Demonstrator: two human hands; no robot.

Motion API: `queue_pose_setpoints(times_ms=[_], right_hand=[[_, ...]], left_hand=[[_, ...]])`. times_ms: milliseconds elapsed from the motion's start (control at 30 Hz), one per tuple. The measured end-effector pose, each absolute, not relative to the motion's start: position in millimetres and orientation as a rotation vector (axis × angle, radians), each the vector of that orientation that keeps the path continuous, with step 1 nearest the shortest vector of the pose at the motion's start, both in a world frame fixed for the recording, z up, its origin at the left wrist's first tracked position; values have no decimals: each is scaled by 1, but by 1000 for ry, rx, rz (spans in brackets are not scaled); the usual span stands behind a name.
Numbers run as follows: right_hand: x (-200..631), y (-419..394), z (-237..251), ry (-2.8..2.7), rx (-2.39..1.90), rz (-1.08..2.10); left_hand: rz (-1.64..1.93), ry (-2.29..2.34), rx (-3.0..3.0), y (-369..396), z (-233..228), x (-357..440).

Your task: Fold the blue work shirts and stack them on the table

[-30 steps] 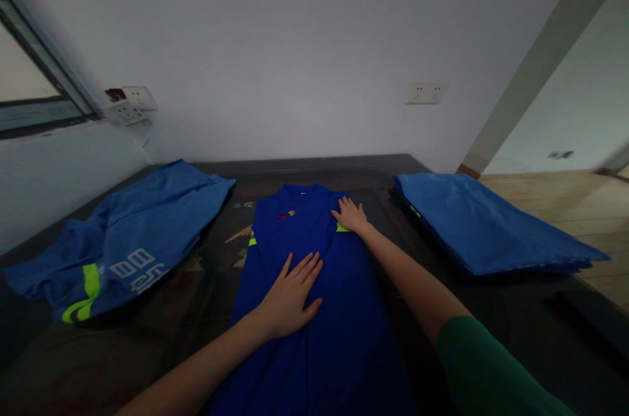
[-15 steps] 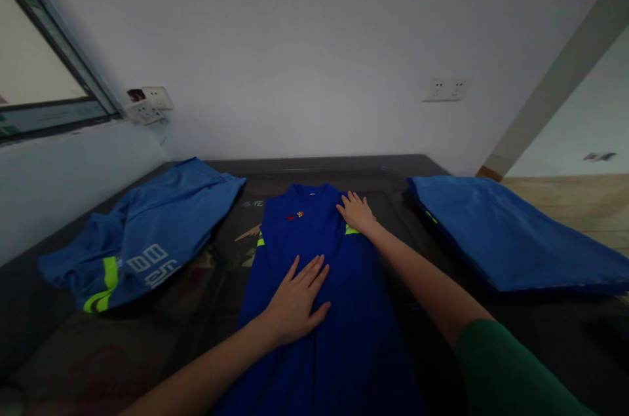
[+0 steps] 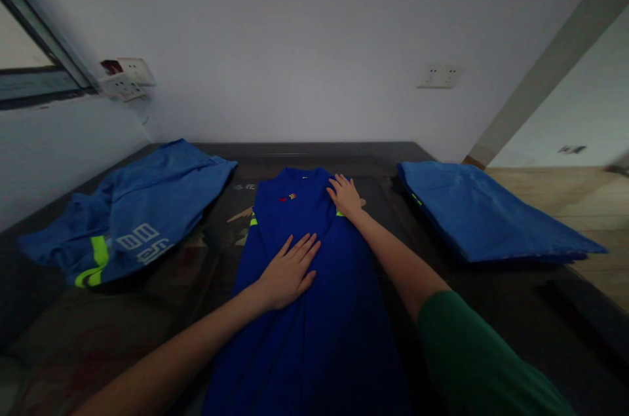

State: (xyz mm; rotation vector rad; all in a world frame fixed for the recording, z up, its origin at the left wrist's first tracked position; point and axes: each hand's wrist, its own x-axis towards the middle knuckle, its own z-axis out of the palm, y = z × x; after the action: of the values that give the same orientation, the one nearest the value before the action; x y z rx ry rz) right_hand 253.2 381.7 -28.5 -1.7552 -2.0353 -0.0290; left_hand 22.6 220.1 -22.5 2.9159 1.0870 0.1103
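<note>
A dark blue shirt point(image 3: 314, 285) lies flat and lengthwise on the dark surface point(image 3: 162, 311). The left hand point(image 3: 289, 270) presses on its middle, fingers spread flat and gripping nothing. The right hand point(image 3: 346, 195) rests near the collar, fingers likewise flat. A crumpled blue garment point(image 3: 132, 216) lies well left of the fingers, a folded blue stack point(image 3: 484, 216) to their right.

place: home room | cues: wall sockets point(image 3: 439, 76), window frame point(image 3: 44, 72), wooden floor point(image 3: 580, 196)
</note>
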Motion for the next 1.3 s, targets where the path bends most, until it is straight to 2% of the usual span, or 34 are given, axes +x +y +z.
queue_pose_setpoints(times_ms=[133,300,467,567,633,733,833,933,1100,1300], right_hand=[[247,333,-4,-1941,-1430,-31],[248,200,33,-2079,-1134,225],[283,49,56,-2114,-1077,956],[309,-13,36,-2033,-1127,1577],[320,-40,6,-1990,-1266,1791],[320,-62,-49,-1901,-1529,1622],[307,-69,-97,-1648,-1550,1502],[288,-70,-126,-1361,-1439,1616],[263,-68,-137,-960,-1260,1801],[266,-68,-112,-1228,-1412,1653]], left_hand=[[111,1084,2952,220,-26,23],[315,1079,2920,220,-26,20],[647,1116,2713,175,13,0],[835,1149,2348,112,38,-25],[822,1189,2005,60,39,-46],[508,1201,1573,-10,9,-79],[305,1468,1432,-53,-44,-104],[542,1772,1464,-64,-89,-102],[916,1712,1208,-61,-115,-63],[979,1769,1024,-77,-107,-58]])
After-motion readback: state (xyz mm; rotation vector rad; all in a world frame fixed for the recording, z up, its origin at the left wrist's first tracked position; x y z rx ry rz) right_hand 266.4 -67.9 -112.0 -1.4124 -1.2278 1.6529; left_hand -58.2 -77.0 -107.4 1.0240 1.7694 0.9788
